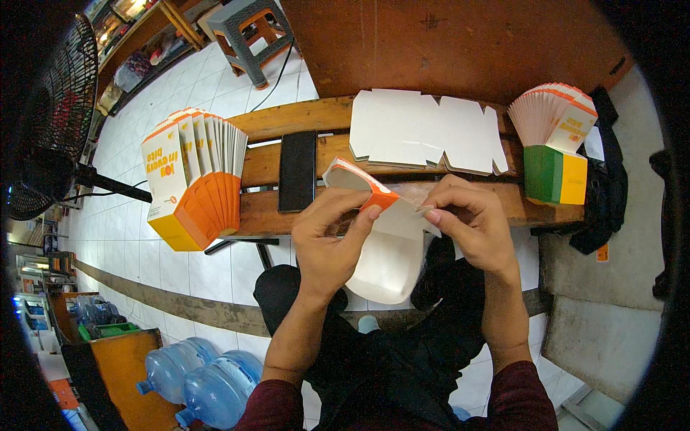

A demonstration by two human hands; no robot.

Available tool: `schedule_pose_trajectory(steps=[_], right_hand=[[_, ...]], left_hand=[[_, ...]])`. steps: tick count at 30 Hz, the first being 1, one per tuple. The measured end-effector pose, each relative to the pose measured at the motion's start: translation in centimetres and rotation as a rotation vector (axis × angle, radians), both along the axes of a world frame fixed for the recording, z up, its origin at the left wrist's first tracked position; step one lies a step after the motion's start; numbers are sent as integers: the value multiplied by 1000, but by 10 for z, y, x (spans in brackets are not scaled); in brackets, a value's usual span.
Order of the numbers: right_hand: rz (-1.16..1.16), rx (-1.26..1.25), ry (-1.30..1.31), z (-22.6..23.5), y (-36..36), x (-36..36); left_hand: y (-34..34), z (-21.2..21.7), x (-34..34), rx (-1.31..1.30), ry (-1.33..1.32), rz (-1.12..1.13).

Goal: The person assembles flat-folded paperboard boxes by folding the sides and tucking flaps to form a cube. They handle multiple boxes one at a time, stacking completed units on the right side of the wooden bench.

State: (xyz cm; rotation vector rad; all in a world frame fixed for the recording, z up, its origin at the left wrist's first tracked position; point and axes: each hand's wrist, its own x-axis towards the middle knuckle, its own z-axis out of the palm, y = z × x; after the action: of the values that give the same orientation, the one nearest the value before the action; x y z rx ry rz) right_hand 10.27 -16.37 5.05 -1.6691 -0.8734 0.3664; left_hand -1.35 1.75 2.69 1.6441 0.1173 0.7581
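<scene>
Between my hands is a partly folded paper food box (389,262), white inside with an orange outer edge, held over my lap. My left hand (332,231) pinches its orange end between thumb and fingers. With thumb and fingertips my right hand (471,224) grips a small flap on the box's other side. Just beyond lies a stack of flat white box blanks (424,133) with notched edges on the wooden bench (334,152). A fanned stack of nested orange, white and yellow boxes (198,179) stands at the bench's left end; another nested stack (553,144), with green and yellow bottoms, is at the right.
A black phone (297,171) lies on the bench left of the blanks. At the far left is a black fan (54,115). Large blue water bottles (219,384) rest on the tiled floor at lower left. A grey stool (248,36) stands at the back.
</scene>
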Motion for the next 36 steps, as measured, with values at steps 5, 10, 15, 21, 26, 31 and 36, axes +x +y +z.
schedule_pose_trajectory(steps=[5,10,15,21,26,31,36], right_hand=[[-175,0,23,-4,3,-4],[-301,86,131,-9,16,-17],[-366,234,-92,-22,36,-30],[-353,201,-171,-23,37,-26],[-331,204,-151,-21,39,-27],[-329,187,-257,-22,38,-27],[-315,217,-287,-26,43,-29]], left_hand=[[-1,-2,3,-26,58,29],[-6,-9,12,15,135,42],[-24,-16,20,-45,120,84],[-26,-15,22,71,74,100],[-30,-17,24,-130,71,104],[-26,-19,23,-44,46,94],[-20,-20,19,109,79,123]])
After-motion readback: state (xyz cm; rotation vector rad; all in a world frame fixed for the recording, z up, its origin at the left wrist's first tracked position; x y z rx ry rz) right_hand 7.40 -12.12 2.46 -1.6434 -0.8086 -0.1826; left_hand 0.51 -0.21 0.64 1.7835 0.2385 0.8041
